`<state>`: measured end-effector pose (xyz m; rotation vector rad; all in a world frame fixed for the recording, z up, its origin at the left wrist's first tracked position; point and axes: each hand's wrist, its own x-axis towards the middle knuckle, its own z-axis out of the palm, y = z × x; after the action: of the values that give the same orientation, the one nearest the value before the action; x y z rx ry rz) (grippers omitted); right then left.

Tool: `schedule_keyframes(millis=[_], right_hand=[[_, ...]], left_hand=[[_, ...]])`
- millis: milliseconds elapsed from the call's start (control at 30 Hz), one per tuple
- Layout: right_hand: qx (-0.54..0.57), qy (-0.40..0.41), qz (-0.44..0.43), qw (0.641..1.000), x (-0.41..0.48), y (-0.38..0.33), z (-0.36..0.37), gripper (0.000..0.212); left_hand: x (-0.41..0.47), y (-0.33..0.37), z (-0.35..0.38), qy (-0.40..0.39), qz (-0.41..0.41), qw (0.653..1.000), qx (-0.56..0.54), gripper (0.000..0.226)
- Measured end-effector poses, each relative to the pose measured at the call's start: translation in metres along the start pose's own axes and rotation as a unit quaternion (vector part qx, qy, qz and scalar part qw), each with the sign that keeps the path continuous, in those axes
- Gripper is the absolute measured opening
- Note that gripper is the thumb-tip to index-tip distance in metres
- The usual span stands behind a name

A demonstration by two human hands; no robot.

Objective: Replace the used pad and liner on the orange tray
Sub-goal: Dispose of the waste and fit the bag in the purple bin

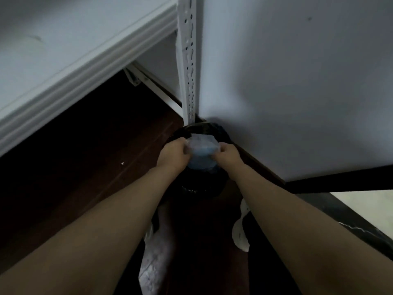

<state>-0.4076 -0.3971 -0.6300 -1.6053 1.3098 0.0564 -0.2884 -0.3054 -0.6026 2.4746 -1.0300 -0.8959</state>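
**Used pad (pixel 202 155) over bin (pixel 200 188)**

The left hand (pixel 173 154) and right hand (pixel 228 155) each grip one end of the bundled pad, its long axis running hand to hand. The bin sits straight below, equally near both. Release looks next. No tray in view.

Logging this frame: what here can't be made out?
Head view only.
- Orange tray: outside the frame.
- Inside of the black bin: hidden by the folded pad, left hand and right hand, and dark.
- Whether the liner is inside the bundle: blurred, cannot tell.
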Motion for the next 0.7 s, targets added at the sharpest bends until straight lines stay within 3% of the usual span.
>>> schedule_keyframes(millis=[100, 333, 533, 600, 700], right_hand=[[-0.118, 0.010, -0.039, 0.992, 0.025, 0.016, 0.005, 0.030], [-0.200, 0.007, -0.054, 0.978, 0.070, 0.022, 0.018, 0.039], [-0.187, 0.015, -0.055, 0.981, 0.079, 0.037, 0.027, 0.016], [-0.180, 0.024, -0.073, 0.981, 0.077, 0.043, 0.023, 0.041], [-0.159, 0.090, -0.056, 0.982, 0.070, 0.048, 0.014, 0.036]], left_hand=[[0.012, -0.007, 0.017, 0.002, -0.013, 1.000, 0.017, 0.011], [0.046, -0.017, 0.049, 0.002, -0.033, 0.999, 0.016, 0.012], [0.060, -0.026, 0.060, -0.030, -0.057, 0.998, 0.024, 0.034], [0.059, -0.025, 0.064, -0.023, -0.061, 0.998, 0.019, 0.043], [0.056, -0.017, 0.067, -0.004, -0.048, 0.999, 0.025, 0.048]])
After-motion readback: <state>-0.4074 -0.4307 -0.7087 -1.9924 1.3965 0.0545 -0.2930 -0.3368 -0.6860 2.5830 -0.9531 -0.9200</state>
